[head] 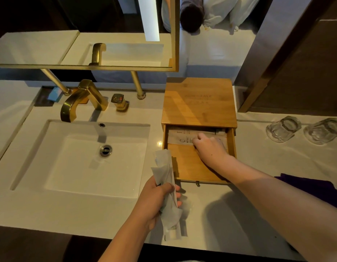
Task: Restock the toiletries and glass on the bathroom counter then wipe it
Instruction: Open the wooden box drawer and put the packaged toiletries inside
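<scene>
two hands are busy at the bench (pixel 211 214). the right hand (pixel 209 146) reaches into the open drawer (pixel 192 167) of the wooden box (pixel 198 103), which stands at about one o'clock from the sink (pixel 92 157). its fingers lie flat on the packets (pixel 180 138) stacked at the drawer's far end; they hide their own tips, so whether the grip is closed on one or just pressing it down i cannot tell. the left hand (pixel 156 201) hovers at the drawer's seven o'clock corner, its grip clamped round a sheaf of white sachets (pixel 167 186) that stick out above and below the fist.

restocking the toiletries looks to be the step in hand, with the drawer's near half bare. next, i'd say, the right hand needs to square the packets against the back, then take sachets from the left one by one and lay them flat in the free space.

two glasses (pixel 283 129) sit upturned at three o'clock of the box, and a purple cloth (pixel 311 188) lies near them at five o'clock, ready for wiping.
</scene>
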`<act>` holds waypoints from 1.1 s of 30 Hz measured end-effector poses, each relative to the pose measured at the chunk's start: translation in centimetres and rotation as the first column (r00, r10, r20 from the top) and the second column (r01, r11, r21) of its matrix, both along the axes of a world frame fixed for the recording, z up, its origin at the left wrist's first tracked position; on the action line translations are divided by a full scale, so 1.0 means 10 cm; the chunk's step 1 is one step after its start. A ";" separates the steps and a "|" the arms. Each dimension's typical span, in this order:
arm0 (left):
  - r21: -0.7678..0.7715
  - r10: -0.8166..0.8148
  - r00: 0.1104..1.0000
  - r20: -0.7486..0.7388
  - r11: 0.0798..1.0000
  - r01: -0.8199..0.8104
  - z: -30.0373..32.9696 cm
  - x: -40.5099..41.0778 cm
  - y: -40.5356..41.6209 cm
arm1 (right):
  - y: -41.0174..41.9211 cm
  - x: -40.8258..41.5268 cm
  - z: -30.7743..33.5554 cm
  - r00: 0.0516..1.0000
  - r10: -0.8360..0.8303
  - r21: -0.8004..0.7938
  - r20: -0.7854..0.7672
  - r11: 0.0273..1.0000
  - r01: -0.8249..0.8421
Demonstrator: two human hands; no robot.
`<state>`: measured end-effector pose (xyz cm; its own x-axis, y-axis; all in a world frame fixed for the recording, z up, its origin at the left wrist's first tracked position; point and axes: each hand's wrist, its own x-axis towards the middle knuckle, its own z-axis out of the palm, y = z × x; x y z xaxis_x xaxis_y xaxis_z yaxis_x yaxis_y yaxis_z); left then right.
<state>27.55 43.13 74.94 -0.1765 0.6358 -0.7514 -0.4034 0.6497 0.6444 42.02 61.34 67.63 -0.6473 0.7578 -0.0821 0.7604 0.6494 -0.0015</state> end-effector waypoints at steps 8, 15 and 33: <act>-0.020 -0.004 0.999 0.035 1.000 0.005 -0.03 -0.02 0.03 | 0.02 0.04 0.01 0.996 0.085 0.066 -0.005 0.994 -0.085; 0.024 0.028 0.993 0.119 0.999 -0.031 -0.01 0.02 0.10 | -0.28 -0.04 0.29 0.817 -0.421 -0.395 -0.395 0.880 0.263; 0.087 -0.078 0.996 -0.047 0.993 0.082 -0.15 0.26 0.22 | -0.95 0.19 0.56 0.556 -0.724 -0.759 -0.407 0.607 0.234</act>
